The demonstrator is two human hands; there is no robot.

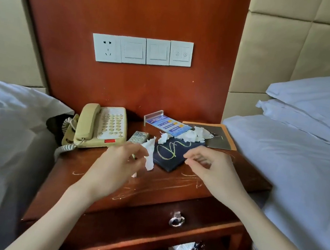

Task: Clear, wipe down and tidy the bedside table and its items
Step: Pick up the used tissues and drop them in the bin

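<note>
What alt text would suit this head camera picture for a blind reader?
Over a scratched wooden bedside table, a left hand pinches a torn tissue; the right hand hovers beside a dark notebook. Behind lie a beige telephone, remote and crumpled tissues.

Left hand (117, 160) pinches tissue (150, 154) above bedside table (164, 189).
</note>
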